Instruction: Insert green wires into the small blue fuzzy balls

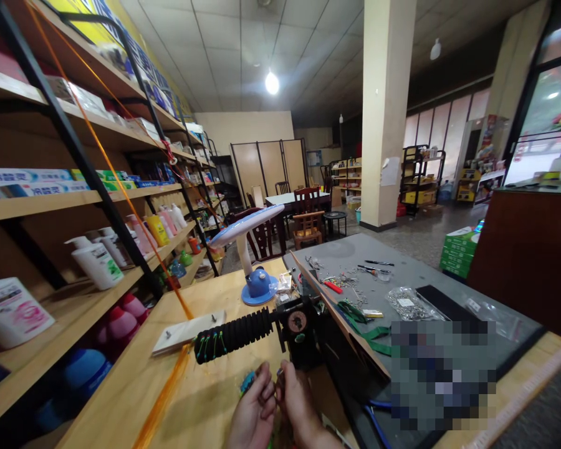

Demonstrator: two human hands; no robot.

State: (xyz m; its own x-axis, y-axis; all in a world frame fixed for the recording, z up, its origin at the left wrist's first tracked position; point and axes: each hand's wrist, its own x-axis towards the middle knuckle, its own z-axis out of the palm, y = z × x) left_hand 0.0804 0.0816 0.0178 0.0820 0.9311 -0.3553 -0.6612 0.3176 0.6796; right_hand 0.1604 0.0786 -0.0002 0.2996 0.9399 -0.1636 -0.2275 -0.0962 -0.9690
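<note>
Low over the wooden bench [201,399], left hand [255,415] and right hand [299,408] together, grips pinched on a tiny blue piece [247,381].

Just beyond our left hand [255,411] and right hand [299,405] stands the ribbed roller [234,335] on the wooden table [135,386]. Behind it is the desk lamp [257,284]. Right of the hands lies the mat [402,274] with pliers [331,285]; left, the shelves [75,199].
</note>
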